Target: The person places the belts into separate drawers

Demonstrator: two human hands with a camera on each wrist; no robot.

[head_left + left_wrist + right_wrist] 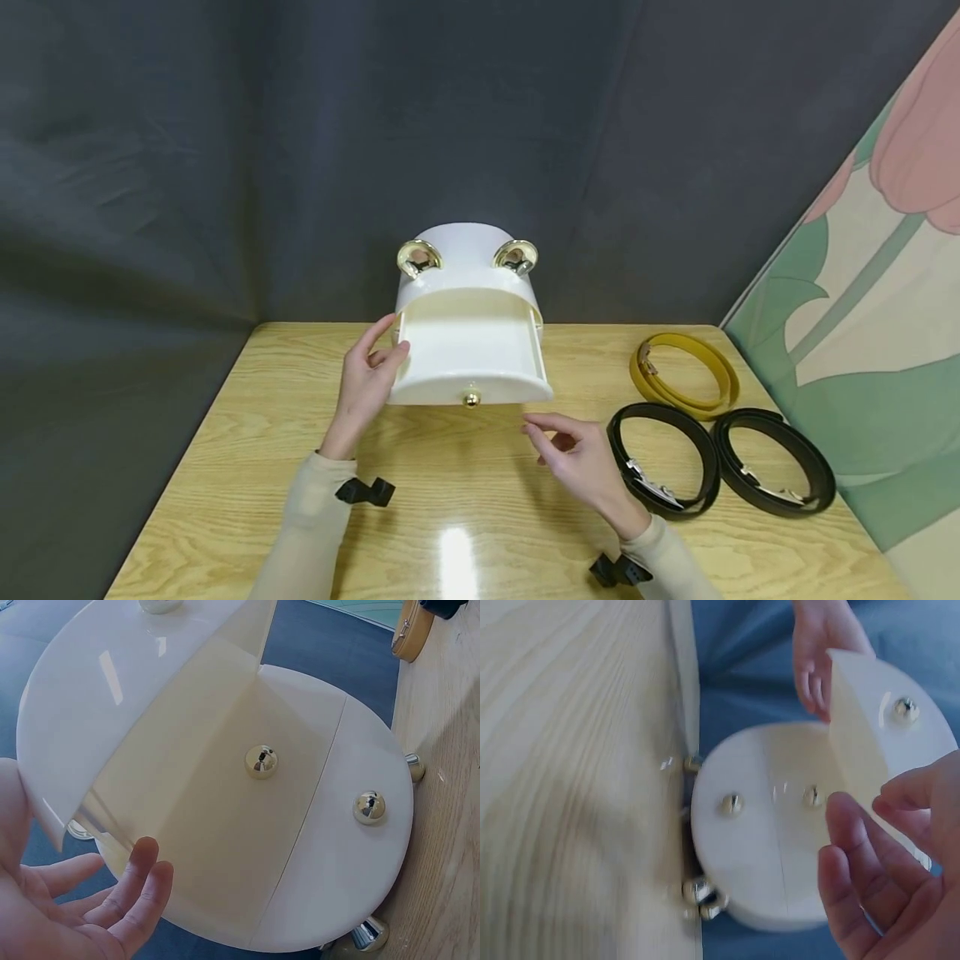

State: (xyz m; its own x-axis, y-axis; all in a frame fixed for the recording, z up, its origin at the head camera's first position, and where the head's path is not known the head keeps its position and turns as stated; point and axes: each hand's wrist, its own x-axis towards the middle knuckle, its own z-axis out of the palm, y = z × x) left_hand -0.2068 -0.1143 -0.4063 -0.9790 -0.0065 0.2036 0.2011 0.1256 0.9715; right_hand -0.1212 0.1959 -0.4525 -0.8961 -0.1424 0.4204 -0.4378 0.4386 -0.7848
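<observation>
Drawer: likely light, stiff, slick; hold its knob.
Your left hand lies spread at its left edge; your right hand, loosely curled, is empty near its front.

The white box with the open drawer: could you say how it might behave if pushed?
Pushed, the white box would probably slide or wobble, given its small shiny feet. It might tip forward if the jutting open drawer were pressed. Glossy, the box may also prove slippery.

Dark grey cloth hangs behind the wood-grained counter, which catches a bright glare; a tulip-patterned panel flanks its right.
</observation>
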